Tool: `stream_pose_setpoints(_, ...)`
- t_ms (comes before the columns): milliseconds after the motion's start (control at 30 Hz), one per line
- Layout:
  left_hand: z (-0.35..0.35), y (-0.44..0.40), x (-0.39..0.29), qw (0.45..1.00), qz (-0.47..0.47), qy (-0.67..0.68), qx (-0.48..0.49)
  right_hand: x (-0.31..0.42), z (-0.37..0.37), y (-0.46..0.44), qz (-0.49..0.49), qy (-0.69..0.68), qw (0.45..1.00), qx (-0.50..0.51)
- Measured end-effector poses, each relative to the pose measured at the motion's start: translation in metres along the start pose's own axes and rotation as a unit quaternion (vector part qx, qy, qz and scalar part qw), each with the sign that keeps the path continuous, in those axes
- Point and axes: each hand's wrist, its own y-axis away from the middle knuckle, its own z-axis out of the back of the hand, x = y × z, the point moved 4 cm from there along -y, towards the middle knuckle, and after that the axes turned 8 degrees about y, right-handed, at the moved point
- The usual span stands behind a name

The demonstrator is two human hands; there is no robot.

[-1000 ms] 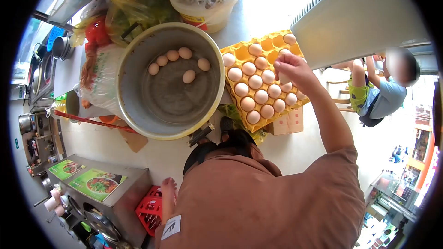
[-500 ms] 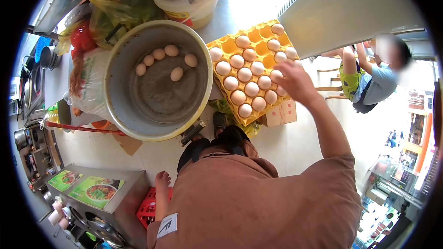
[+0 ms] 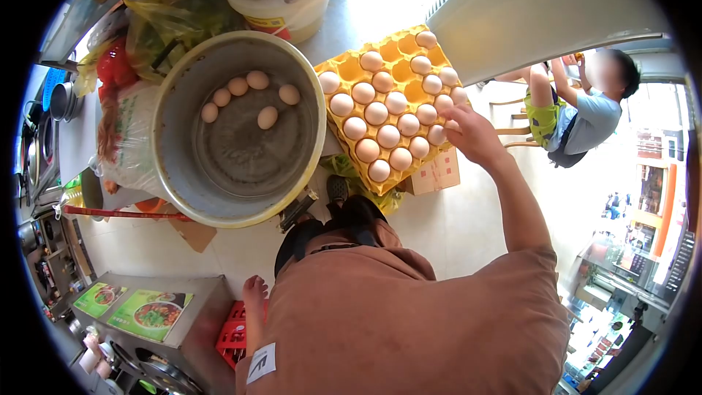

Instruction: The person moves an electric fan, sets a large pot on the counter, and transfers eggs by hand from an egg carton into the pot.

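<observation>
My right hand (image 3: 475, 134) is at the right edge of a yellow egg tray (image 3: 402, 71). Its bent fingers and thumb close round a pale egg (image 3: 454, 126), which they partly cover. Many light brown eggs sit in the tray's cups, and some cups at the far side hold none. To the tray's left stands a large deep metal pot (image 3: 241, 164) with a worn rim. Several eggs (image 3: 268, 117) lie on its bottom. My left hand (image 3: 255, 290) hangs low at my side, away from the pot, with loose fingers and nothing in it.
Behind the pot stand a white bucket (image 3: 281, 7) and a yellow plastic bag (image 3: 172, 18). A cardboard box (image 3: 435, 174) is below the tray. A red crate (image 3: 232, 333) and a metal cabinet (image 3: 197, 314) are at lower left. Another person (image 3: 589, 121) sits at right.
My right hand has come slightly nearer to me along the tray's right edge, uncovering eggs it hid before. The whole view has shifted a little; the eggs in the pot look unchanged.
</observation>
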Motion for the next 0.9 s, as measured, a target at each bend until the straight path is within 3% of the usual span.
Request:
stream_pose_setpoints(167, 0.000, -0.016, 0.003, 0.998, 0.019, 0.055, -0.005, 0.000, -0.015, 0.019, 0.027, 0.027, 0.999, 0.021)
stream_pose_setpoints(367, -0.001, -0.013, -0.009, 0.999, 0.027, 0.030, -0.008, 0.016, -0.002, 0.000, 0.026, 0.015, 0.997, -0.078)
stream_pose_setpoints(467, 0.005, -0.019, -0.008, 0.999, 0.029, 0.022, -0.005, 0.026, -0.006, -0.027, 0.071, 0.076, 0.993, -0.059)
stream_pose_setpoints(533, 0.007, -0.020, -0.007, 0.999, 0.032, 0.022, -0.004, 0.024, -0.022, -0.042, 0.022, 0.198, 0.975, 0.101)
stream_pose_setpoints(733, 0.000, -0.012, -0.008, 0.999, 0.018, 0.032, -0.025, 0.026, -0.022, -0.053, 0.065, 0.250, 0.957, 0.135)
stream_pose_setpoints(900, 0.001, -0.013, 0.021, 0.998, 0.015, 0.059, -0.003, 0.024, -0.003, -0.032, 0.081, 0.123, 0.989, 0.031)
